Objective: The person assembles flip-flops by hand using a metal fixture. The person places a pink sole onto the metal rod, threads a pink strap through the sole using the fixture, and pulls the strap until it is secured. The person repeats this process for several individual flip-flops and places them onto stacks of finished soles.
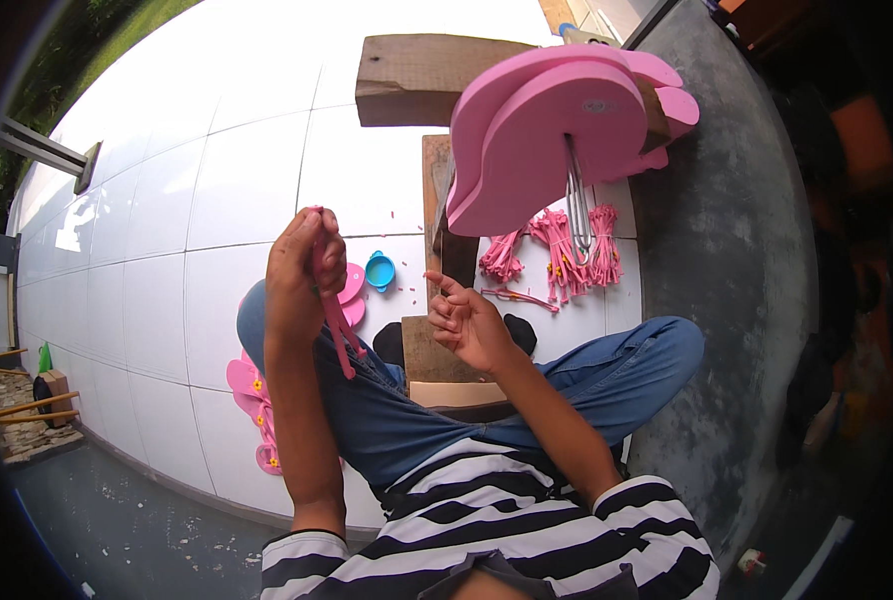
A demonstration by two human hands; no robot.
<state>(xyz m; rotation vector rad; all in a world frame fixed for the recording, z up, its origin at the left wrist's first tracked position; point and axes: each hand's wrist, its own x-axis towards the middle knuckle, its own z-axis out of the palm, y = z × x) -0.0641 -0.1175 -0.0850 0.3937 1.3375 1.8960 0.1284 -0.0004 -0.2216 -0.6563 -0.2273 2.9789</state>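
Raised on the left, my left hand [305, 270] is closed round a pink flip-flop strap [339, 335], whose ends dangle below the fist. My right hand [472, 325] hovers over the wooden bench, index finger stretched out and the other fingers loosely bent, with nothing visible in it. Ahead of it, pink flip-flop soles [547, 140] are on the wooden beam, and a thin metal tool [575, 190] sticks out of a hole in the front sole. A single strap [520, 298] lies on the tiles beyond my right hand, near tied bundles of pink straps [564, 250].
A wooden beam [417, 80] juts left above a wooden post [435, 190]. A small blue cup [380, 270] stands on the white tiles [157, 310] among pink scraps. Pink flip-flops with yellow flowers [254, 390] lie beside my left knee. Grey floor [717, 250] runs along the right.
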